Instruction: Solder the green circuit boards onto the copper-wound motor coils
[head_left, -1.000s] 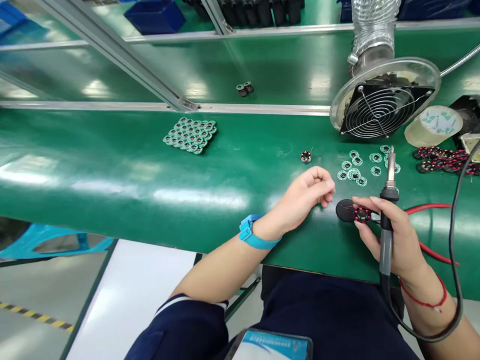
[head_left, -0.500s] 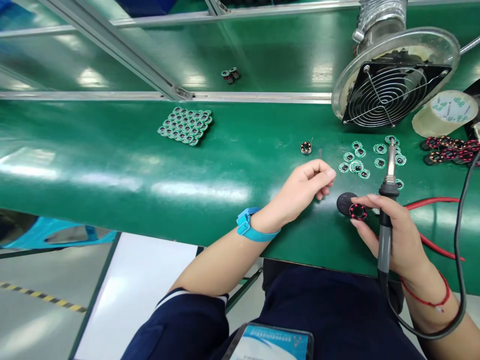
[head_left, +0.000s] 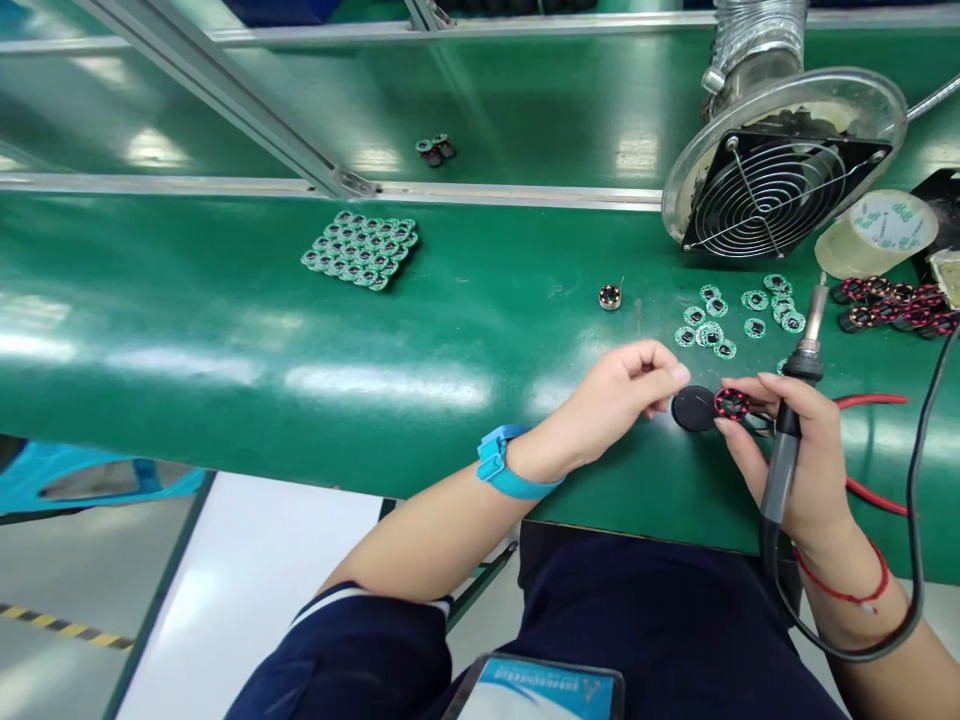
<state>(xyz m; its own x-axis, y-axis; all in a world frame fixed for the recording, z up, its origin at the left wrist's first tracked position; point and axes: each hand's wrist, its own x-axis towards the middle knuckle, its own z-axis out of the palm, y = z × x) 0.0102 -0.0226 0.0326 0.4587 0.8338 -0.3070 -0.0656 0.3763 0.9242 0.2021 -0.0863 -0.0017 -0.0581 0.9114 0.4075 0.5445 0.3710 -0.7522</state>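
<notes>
Fingers [head_left: 776, 392] of the right hand [head_left: 810, 450] clamped a soldering iron [head_left: 806, 368] and steadied a red-wound coil [head_left: 731, 403] by a black disc [head_left: 694, 408], tip not yet on it, left hand [head_left: 615, 400] curled alongside, empty.

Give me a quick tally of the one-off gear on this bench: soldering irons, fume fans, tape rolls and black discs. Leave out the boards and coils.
Soldering iron: 1
Fume fan: 1
Tape roll: 1
Black disc: 1
Total: 4
</notes>
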